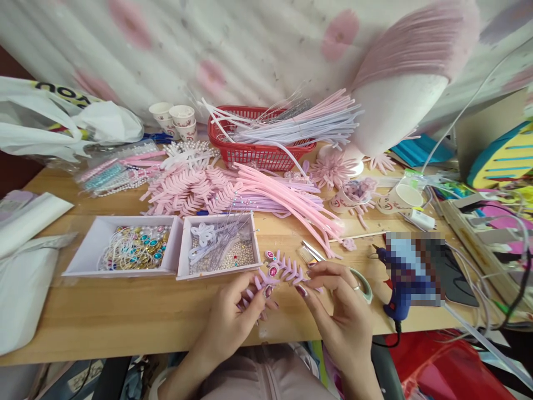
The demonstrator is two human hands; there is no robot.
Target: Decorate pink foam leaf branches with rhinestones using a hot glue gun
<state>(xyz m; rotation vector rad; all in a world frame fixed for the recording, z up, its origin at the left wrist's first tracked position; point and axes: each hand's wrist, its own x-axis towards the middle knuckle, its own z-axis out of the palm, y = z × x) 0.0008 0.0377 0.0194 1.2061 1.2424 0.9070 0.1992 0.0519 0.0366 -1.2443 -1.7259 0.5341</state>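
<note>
Between my two hands I hold a lilac leaf-shaped piece (292, 270) made of fuzzy stems, with pink-red gems (272, 271) set in bright rims on its left half. The fingers of my left hand (237, 314) are closed around its left part, thumb close below the gems. My right hand (343, 308) pinches the right end between thumb and fingers. Just beyond the right fingers lie scissors (313, 251), their pale green handle (363, 286) partly behind that hand. Left of the piece sits a white box (180, 261) with small beads, lilac shapes and thin pins.
Another white box (83, 258) holds gold and blue gem trims. A blue glue gun (397, 300) with a cord stands at right. Pink stems (287, 200) and pink leaf pieces (179, 186) lie behind, before a red basket (258, 155). Paper cups (400, 199) stand at back right.
</note>
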